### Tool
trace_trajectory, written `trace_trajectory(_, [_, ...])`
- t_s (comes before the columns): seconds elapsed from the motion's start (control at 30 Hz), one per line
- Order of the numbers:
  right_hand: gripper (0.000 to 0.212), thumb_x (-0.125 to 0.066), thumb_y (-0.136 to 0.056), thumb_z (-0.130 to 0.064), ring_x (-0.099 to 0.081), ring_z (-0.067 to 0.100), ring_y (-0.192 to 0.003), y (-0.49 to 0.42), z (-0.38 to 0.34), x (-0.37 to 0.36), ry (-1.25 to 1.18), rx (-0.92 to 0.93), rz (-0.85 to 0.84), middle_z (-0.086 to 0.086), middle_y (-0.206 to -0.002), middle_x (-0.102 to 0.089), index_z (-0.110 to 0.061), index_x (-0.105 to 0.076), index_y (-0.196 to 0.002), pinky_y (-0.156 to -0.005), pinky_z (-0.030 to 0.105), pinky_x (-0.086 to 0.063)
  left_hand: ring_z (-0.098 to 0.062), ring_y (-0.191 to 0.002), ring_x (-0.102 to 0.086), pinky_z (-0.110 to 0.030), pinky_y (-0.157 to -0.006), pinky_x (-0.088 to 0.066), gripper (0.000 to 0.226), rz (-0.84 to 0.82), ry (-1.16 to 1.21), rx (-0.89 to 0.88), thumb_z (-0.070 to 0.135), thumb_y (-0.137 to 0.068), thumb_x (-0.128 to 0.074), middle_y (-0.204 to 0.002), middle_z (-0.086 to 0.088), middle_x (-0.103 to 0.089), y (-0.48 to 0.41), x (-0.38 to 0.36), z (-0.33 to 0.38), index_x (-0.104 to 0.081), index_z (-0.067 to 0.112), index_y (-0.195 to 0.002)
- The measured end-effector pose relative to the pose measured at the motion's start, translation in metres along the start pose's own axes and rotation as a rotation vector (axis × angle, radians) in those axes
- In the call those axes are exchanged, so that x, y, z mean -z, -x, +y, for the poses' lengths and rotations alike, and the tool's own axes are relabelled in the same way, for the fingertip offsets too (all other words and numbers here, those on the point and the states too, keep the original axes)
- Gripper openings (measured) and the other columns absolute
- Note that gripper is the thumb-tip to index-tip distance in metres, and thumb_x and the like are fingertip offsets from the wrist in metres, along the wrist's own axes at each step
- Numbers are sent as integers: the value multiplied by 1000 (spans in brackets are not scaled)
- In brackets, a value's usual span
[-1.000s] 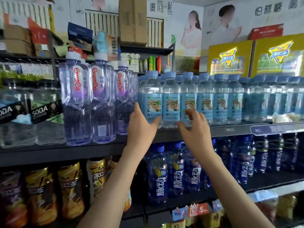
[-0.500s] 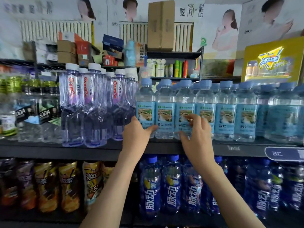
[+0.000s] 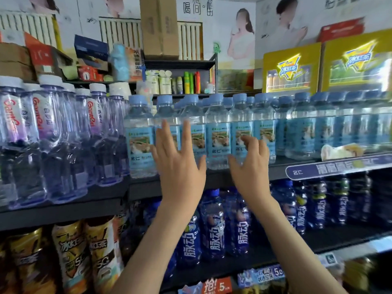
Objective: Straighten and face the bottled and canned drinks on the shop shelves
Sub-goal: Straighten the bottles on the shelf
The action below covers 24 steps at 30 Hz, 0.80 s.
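A row of blue-capped water bottles (image 3: 218, 134) with light blue labels stands along the front of the upper black shelf (image 3: 275, 170). My left hand (image 3: 180, 164) is raised in front of the second and third bottles, fingers spread, holding nothing. My right hand (image 3: 250, 164) hovers before the bottles further right, fingers curled and apart, thumb out, also holding nothing. Taller purple-tinted bottles (image 3: 48, 136) with white caps stand to the left on the same level.
Dark blue drink bottles (image 3: 212, 225) fill the shelf below, with yellow iced-tea bottles (image 3: 70, 257) at lower left. A crumpled cloth (image 3: 339, 150) lies on the upper shelf at right. Yellow cartons (image 3: 290, 71) stand above. Price tags (image 3: 261, 274) line the lower edge.
Both hands have come off the blue-capped bottles and lifted; my left fingers have spread wide. The camera has moved closer and a little to the left.
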State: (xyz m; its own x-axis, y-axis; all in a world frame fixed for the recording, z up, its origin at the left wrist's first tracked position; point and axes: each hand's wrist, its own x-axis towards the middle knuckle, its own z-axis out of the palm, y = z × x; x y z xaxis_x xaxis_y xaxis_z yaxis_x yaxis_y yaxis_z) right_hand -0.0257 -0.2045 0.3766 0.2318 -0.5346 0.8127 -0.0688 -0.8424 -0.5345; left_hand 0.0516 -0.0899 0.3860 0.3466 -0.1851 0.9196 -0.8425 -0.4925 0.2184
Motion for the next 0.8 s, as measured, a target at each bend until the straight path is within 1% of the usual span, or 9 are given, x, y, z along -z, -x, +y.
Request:
trace_trajectory(0.1, [54,-62,-90,-19,-32,25,-126,-16,30,26,68,-120,48,12,-135,-40,-7,-38,-136,-102,33,-30,-46,-136,-26,-64,-106,-17,78,-23,-45,-150,30,-75,-77,-151,-22,-26,-1,-23,19,-40,18,-143])
trace_trajectory(0.2, [67,-63,-89,-30,-31,26,-132,-33,56,44,116,-189,-56,11,-143,-36,-9,-29,-143,-107,37,-30,-48,-134,-30,-68,-101,-15,81,-32,-122,-238,34,-68,-82,-149,-21,-32,-7,-45,33,-46,19,-139])
trace_trajectory(0.27, [74,-64,-88,-36,-34,26,-133,-42,68,51,115,-191,-164,11,-146,-36,-10,-25,-146,-105,37,-33,-46,-138,-21,-68,-100,-7,86,-55,-159,-256,39,-67,-81,-153,-17,-26,-12,-56,47,-41,23,-142])
trace_trajectory(0.37, [82,-61,-89,-40,-37,27,-134,-52,76,55,106,-173,-332,11,-149,-35,-11,-15,-150,-102,36,-37,-35,-140,9,-63,-102,10,93,-124,-188,-249,46,-76,-72,-156,-7,1,-18,-70,66,-16,32,-148])
trace_trajectory(0.43, [84,-60,-89,-43,-38,27,-134,-57,80,57,104,-139,-378,11,-149,-36,-10,-13,-150,-100,34,-38,-31,-136,24,-61,-102,17,95,-171,-221,-238,45,-81,-67,-153,-2,18,-19,-80,74,1,37,-146])
trace_trajectory(0.47, [84,-60,-89,-43,-39,26,-133,-59,82,57,106,-117,-384,11,-149,-37,-10,-13,-150,-99,32,-38,-30,-135,28,-60,-102,19,95,-179,-233,-229,43,-82,-66,-152,-1,21,-18,-84,77,5,38,-146])
trace_trajectory(0.6, [82,-60,-89,-42,-36,24,-135,-62,90,54,99,-46,-374,11,-149,-35,-7,-16,-149,-99,29,-37,-31,-139,21,-62,-105,14,99,-175,-259,-175,38,-80,-71,-154,-2,14,-15,-88,83,2,37,-147])
trace_trajectory(0.7, [81,-60,-89,-43,-38,24,-133,-63,94,53,80,-9,-372,11,-146,-38,-5,-19,-147,-97,29,-38,-32,-141,17,-63,-106,10,101,-164,-284,-156,37,-78,-73,-155,-3,11,-14,-88,88,1,35,-147])
trace_trajectory(0.8, [78,-59,-89,-44,-41,24,-129,-63,97,54,61,13,-369,10,-142,-41,-7,-21,-145,-93,28,-41,-32,-142,18,-60,-106,14,98,-176,-298,-120,35,-83,-69,-157,-5,11,-12,-86,97,5,34,-146])
